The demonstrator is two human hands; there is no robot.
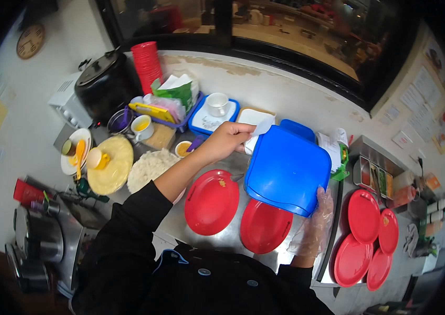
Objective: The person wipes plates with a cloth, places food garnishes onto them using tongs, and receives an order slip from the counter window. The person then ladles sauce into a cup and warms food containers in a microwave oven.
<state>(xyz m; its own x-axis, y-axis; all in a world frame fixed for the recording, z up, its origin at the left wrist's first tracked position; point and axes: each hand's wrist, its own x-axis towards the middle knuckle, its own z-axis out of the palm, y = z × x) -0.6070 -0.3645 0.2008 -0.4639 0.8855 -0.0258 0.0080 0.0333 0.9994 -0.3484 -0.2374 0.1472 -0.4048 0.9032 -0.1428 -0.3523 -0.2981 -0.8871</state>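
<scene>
My right hand (314, 223), in a clear plastic glove, holds the lower right corner of a blue plastic lid (288, 165). The lid is tilted above the counter and hides part of what lies behind it. At its upper left corner, my bare left hand (230, 140) pinches a thin white sheet (263, 126); whether those fingers also touch the lid I cannot tell. Beneath my arms lie two red oval plates: one (212, 202) with a small yellow bit on it, the other (266, 227) partly covered by the lid.
Left of my forearm are a heap of white rice (151, 170), a round yellow cover (118, 170) and a white mug (142, 127). Another white cup (217, 104) stands on a blue-rimmed box. Several red plates (364, 216) lie at right, near metal food bins (372, 176).
</scene>
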